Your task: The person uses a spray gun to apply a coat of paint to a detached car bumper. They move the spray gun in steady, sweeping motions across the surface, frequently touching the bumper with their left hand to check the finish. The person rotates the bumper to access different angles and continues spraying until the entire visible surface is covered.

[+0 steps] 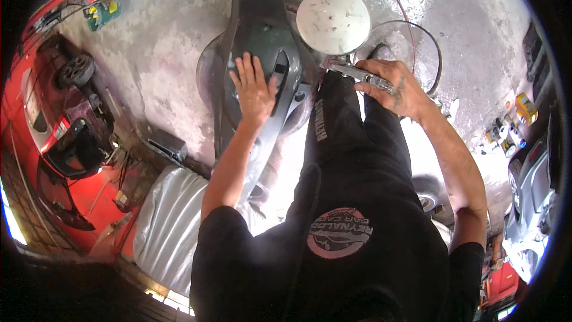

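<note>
My left hand [255,92] lies flat with spread fingers on a dark grey, glossy car body panel [259,18], beside a black slot in its surface. The panel is long and curved, and looks like part of a bumper. Wrapped round the metal handle of a spray gun [357,74] is my right hand [396,86], to the right of the panel. The gun carries a round cup with a stained white lid [333,21], which sits close to the panel's right edge. My right fingers are partly hidden from view.
A dark hose [440,62] loops over the stained concrete floor [161,42] at right. A silvery cover [170,220] drapes something at lower left. Red car parts and a wheel [77,71] stand at far left. Cans and a yellow container [527,108] are at right, near a car [533,194].
</note>
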A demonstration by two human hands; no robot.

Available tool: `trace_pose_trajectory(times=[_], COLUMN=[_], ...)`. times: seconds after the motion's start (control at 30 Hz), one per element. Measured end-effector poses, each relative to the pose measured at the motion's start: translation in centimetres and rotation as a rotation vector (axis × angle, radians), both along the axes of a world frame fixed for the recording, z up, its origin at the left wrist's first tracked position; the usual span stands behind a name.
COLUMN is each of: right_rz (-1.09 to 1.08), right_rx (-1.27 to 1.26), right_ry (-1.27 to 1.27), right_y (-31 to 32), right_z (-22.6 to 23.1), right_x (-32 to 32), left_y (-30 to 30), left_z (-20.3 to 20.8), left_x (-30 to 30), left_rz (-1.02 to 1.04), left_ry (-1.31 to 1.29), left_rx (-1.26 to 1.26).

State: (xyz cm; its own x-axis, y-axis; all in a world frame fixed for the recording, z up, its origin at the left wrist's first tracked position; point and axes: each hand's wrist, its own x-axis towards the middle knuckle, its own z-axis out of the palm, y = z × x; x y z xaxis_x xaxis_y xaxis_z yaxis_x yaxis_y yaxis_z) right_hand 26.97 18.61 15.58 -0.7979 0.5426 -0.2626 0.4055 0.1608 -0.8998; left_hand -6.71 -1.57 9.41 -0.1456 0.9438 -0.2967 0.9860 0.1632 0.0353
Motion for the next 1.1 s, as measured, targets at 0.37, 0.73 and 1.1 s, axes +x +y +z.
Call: trace_pose_trajectory(times=[0.37,0.73,1.1], right_rz=[-0.082,-0.081,-0.094], right_rx=[-0.053,-0.086,-0.183], right_ry=[-0.056,-0.090,-0.135], right_y=[-0.3,-0.7,-1.6], right_z=[-0.7,-1.5,-1.5], right_x=[0.8,1.7,2.9], left_y=[13.5,11.2,9.2], left_z=[-8.4,-6.1,-6.1], left_x=[-3.5,1.3,1.0], left_rz=[-0.367,-0.746,-0.863], left_ry=[0.183,0.035,-0.282], left_rx=[-0.172,-0.300,-0.494])
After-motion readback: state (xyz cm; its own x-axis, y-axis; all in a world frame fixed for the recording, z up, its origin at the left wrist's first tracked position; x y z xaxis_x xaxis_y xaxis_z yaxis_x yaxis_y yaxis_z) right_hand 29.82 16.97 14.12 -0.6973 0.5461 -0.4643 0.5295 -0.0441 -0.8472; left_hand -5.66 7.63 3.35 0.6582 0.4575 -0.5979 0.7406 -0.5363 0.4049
